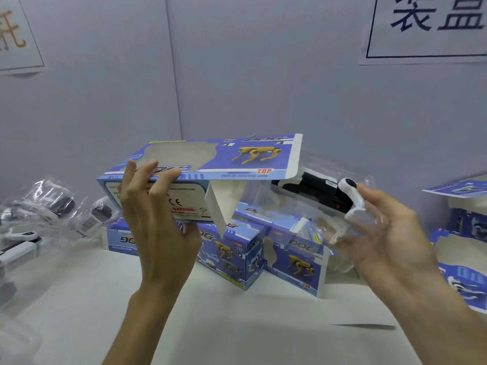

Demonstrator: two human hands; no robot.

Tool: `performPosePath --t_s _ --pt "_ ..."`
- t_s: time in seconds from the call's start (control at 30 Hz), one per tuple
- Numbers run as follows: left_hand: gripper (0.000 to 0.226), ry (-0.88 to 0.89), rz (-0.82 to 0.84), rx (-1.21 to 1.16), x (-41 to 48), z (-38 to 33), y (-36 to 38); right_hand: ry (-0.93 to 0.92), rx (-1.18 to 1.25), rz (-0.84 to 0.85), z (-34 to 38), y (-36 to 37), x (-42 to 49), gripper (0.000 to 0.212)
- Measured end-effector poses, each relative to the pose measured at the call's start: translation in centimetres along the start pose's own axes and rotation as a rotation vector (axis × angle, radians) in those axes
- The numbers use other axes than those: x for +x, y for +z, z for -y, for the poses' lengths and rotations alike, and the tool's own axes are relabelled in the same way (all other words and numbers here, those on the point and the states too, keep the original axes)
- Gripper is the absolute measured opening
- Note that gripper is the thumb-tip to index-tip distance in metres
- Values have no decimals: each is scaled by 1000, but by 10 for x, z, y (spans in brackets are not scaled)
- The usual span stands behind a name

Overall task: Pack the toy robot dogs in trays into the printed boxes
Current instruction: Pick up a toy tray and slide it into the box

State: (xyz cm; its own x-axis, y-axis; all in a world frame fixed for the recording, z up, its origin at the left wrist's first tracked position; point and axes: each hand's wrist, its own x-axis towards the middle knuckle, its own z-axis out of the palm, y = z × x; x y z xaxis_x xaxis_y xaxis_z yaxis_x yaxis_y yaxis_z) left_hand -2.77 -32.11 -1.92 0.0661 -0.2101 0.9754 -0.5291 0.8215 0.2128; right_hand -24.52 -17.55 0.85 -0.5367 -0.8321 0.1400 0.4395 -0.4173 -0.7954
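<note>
The left hand grips a printed box held up above the worktop, fingers curled over its front edge, with the end flap hanging open on the right. The right hand clasps a clear tray holding a black and white toy robot dog, just beside the box's open end. More boxes stand on the worktop behind, and other wrapped toys lie to the left.
</note>
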Motion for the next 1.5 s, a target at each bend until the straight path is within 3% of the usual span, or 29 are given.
performPosePath --t_s 0.2,0.37,0.5,0.6,0.7,0.83,1.0,1.17,1.37,1.5 --pt "84 -2 30 53 -3 -2 4 54 -55 61 -14 9 -4 25" --pt "86 3 49 48 -4 7 2 108 -100 131 -19 12 -4 40" --pt "85 48 51 -58 -3 9 4 195 -51 182 -18 14 -7 31" --pt "85 70 81 -65 -4 7 5 193 -65 176 -18 14 -9 37" --pt "86 83 123 -13 -10 -1 11 166 -84 149 -22 15 -10 23" --pt "93 82 183 30 -19 -3 16 226 -36 171 -20 13 -6 53" --pt "94 -135 239 -49 -23 15 11 126 -192 266 -2 5 -1 46" --pt "86 -277 278 -148 -18 18 6 -19 -300 148 11 -2 3 32" --pt "79 -440 369 -480 3 -8 0 -50 -251 52 25 -11 7 24" --pt "85 -542 572 -575 8 -15 -6 -85 -198 -4 37 -18 8 21"
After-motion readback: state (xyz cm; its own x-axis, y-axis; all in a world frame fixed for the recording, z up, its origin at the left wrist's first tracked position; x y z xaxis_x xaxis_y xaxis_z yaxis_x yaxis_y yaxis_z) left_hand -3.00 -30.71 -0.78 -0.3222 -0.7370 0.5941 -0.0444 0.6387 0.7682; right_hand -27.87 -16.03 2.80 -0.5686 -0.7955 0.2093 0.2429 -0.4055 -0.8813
